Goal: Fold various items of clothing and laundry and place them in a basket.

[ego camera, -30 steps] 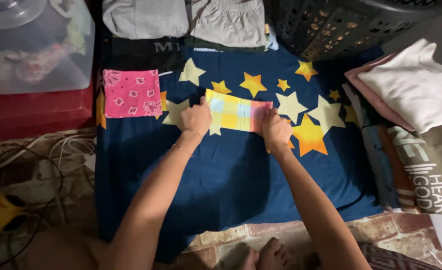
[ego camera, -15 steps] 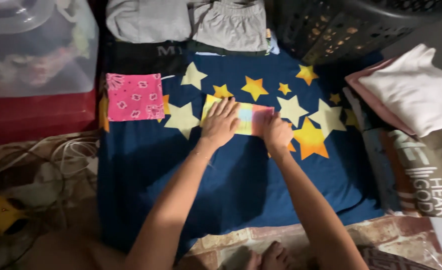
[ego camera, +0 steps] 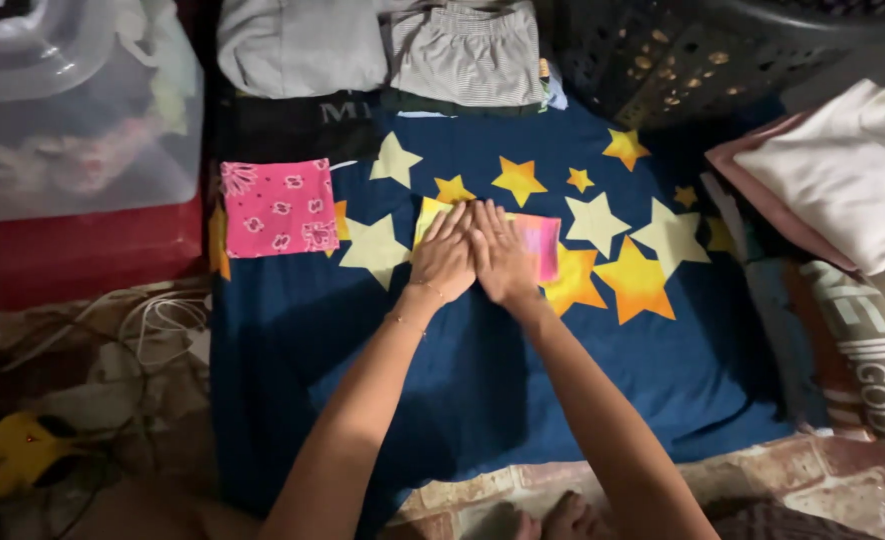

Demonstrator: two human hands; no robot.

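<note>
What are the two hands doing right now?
Left hand: open, flat on the checked cloth.
Right hand: open, flat on the same cloth.

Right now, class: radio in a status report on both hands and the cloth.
Left hand and right hand flat, side by side, on checked cloth. Cloth on star blanket. Pink cloth apart, left.

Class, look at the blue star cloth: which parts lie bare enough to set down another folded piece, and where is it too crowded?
Bare: the plain blue stretch of the star cloth below both hands, and the starred part right of the checked cloth. Crowded: the middle, under the left hand and right hand; the pink cloth at left; the top edge with grey folded clothes.
</note>
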